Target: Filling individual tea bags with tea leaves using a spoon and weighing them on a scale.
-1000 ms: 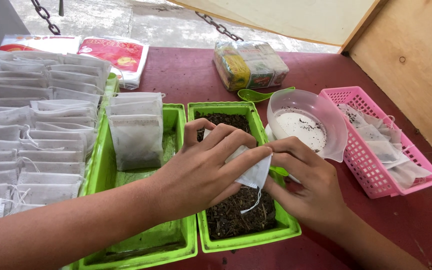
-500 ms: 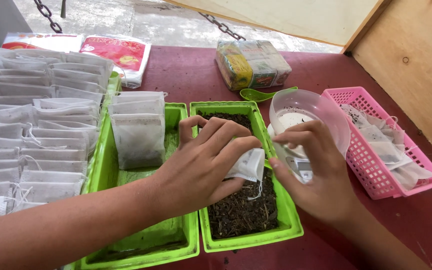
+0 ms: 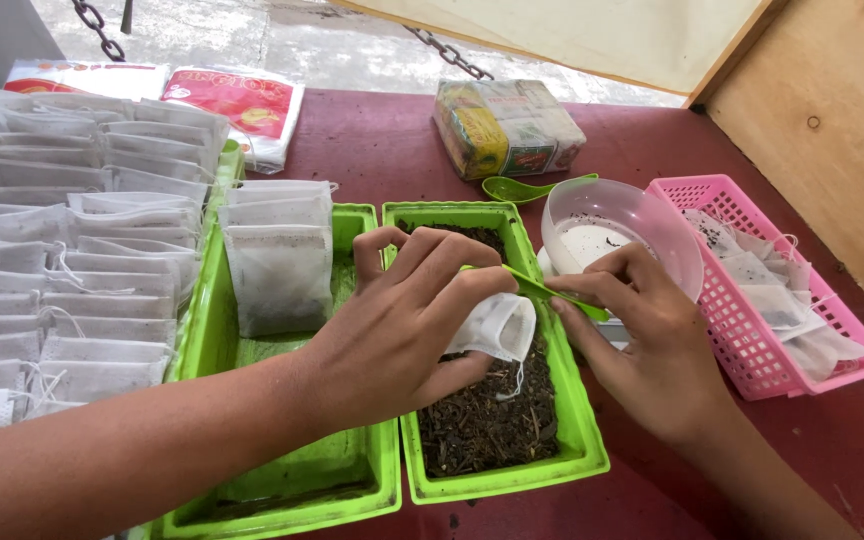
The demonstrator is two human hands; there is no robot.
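Hands: left hand [image 3: 402, 320] pinches a white filter bag [image 3: 497, 325] open; right hand [image 3: 652, 340], earlier at the bowl [image 3: 622, 235], now tips a green scoop [image 3: 552, 292] at the bag's 2 o'clock edge.

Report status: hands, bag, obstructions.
Left hand pinching small white filter bag over tray of dark loose tea. Right hand holding green scoop at bag. Nothing blocking.

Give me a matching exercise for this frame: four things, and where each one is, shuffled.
1 small white bag
2 green spoon
3 pink basket
4 clear plastic bowl

A far right on the table
B in the right hand
C between the tray of dark leaves and the basket
D in the left hand

Pairs: 1-D, 2-B, 3-A, 4-C
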